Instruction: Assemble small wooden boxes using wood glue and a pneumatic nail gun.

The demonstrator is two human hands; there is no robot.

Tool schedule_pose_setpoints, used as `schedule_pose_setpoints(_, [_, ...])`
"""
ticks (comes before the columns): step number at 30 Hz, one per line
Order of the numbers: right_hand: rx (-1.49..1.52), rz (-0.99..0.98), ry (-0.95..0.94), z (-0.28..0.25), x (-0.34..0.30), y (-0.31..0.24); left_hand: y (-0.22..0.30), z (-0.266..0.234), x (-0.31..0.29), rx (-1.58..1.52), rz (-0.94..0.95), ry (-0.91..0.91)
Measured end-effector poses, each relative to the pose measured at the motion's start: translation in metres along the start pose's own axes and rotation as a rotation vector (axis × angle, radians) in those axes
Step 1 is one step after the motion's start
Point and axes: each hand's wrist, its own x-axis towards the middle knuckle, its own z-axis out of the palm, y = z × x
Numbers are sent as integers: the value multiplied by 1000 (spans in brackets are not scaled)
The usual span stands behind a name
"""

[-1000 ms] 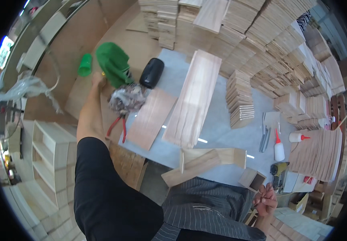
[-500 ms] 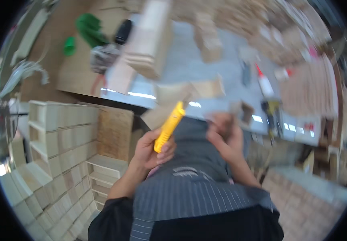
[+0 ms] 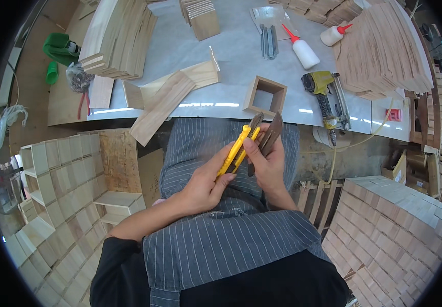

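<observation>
Head view: in front of the striped apron (image 3: 216, 245), the left hand (image 3: 205, 187) is closing around a yellow cutter (image 3: 232, 152), its thumb and fingers pressing along the sides and leaving the dark upper end jutting free, apparently so the tool stays steady and within sight. The right hand (image 3: 269, 171) is pinching a dark pointed piece (image 3: 267, 140) between thumb and curled fingers, just beside the cutter; whether the two are touching, I cannot tell. Both hands are working near the lap, short of the tabletop (image 3: 236, 56), probably for a firm, close grip. At the front edge a small open box (image 3: 251, 95) is standing with its hollow showing. To its right a nail gun (image 3: 325, 105) is lying with its hose end over the edge, which seems to be letting the yellow hose (image 3: 332, 166) hang clear. To the left a loose board (image 3: 163, 107) is resting across an angled wooden piece (image 3: 198, 74), one end overhanging. Farther back, metal strips (image 3: 269, 43) and two red-tipped bottles (image 3: 305, 55) are sitting together, likely for easy reach, while stacked boards (image 3: 384, 51) are filling the right side and another stack (image 3: 121, 38) is standing at left.
</observation>
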Motion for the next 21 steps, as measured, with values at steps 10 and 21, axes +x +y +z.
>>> schedule_pose_setpoints(10, [-768, -107, 99, 5, 40, 4, -46, -29, 14, -429, -205, 386])
schedule_pose_setpoints(21, [-1648, -422, 142, -35, 88, 23, -56, -46, 17, -827, -181, 257])
